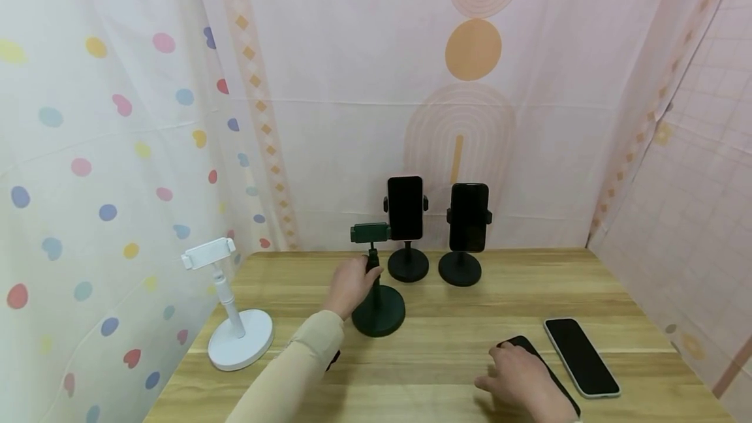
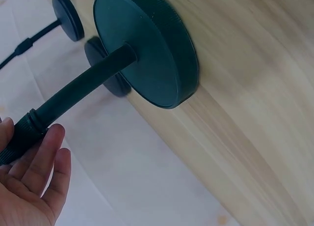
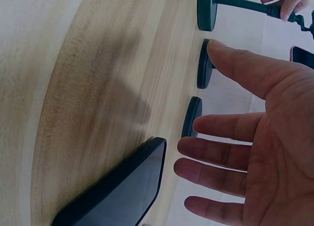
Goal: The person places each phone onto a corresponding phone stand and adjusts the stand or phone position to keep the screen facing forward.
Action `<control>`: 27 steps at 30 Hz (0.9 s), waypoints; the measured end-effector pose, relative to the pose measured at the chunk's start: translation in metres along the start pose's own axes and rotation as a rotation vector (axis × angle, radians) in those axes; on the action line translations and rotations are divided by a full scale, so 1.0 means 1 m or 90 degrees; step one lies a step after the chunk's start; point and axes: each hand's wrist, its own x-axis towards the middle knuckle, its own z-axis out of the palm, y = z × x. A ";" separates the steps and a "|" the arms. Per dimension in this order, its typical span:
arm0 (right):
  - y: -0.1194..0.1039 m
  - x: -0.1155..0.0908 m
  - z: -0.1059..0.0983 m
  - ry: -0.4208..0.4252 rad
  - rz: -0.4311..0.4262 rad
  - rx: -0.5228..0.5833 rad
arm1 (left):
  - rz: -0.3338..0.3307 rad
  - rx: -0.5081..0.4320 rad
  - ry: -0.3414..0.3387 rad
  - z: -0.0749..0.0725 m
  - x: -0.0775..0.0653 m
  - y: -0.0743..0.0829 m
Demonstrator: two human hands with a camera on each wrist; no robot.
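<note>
My left hand [image 1: 350, 286] grips the ribbed collar on the upright pole of a dark green phone stand [image 1: 380, 315]. The stand's round base is on the wooden table, and its small clamp at the top holds nothing. In the left wrist view, thumb and fingers of the left hand [image 2: 37, 182] wrap the collar below the green base. Over a black phone [image 3: 122, 191] lying on the table, my right hand [image 3: 274, 137] is spread, its fingers extended and the palm bare. From the head view this right hand [image 1: 519, 374] covers much of that phone.
A phone in a light case [image 1: 581, 358] lies right of the black one. Behind the green stand, two black stands hold upright phones, a left one [image 1: 405, 207] and a right one [image 1: 469, 217]. A white stand [image 1: 241, 339] occupies the left side. Patterned curtains [image 1: 352, 83] surround the table.
</note>
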 end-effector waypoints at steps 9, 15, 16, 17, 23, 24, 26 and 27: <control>0.003 -0.001 0.000 -0.011 0.016 0.017 | 0.021 0.011 -0.027 0.022 0.004 0.030; 0.005 -0.002 0.001 -0.003 0.016 0.014 | 0.057 0.017 -0.029 0.035 0.006 0.051; 0.006 -0.003 0.001 -0.001 0.016 0.014 | 0.059 0.018 -0.029 0.037 0.006 0.054; 0.006 -0.003 0.000 -0.001 0.016 0.013 | 0.062 0.020 -0.029 0.039 0.007 0.057; 0.008 -0.002 -0.001 -0.016 0.025 0.013 | 0.074 0.019 -0.030 0.051 0.012 0.074; 0.009 -0.002 -0.001 -0.017 0.026 0.013 | 0.071 0.016 -0.034 0.053 0.013 0.077; 0.009 -0.002 0.000 -0.014 0.023 0.012 | 0.064 0.010 -0.040 0.057 0.014 0.084; 0.010 -0.002 0.000 -0.011 0.022 0.010 | 0.061 0.010 -0.044 0.059 0.015 0.087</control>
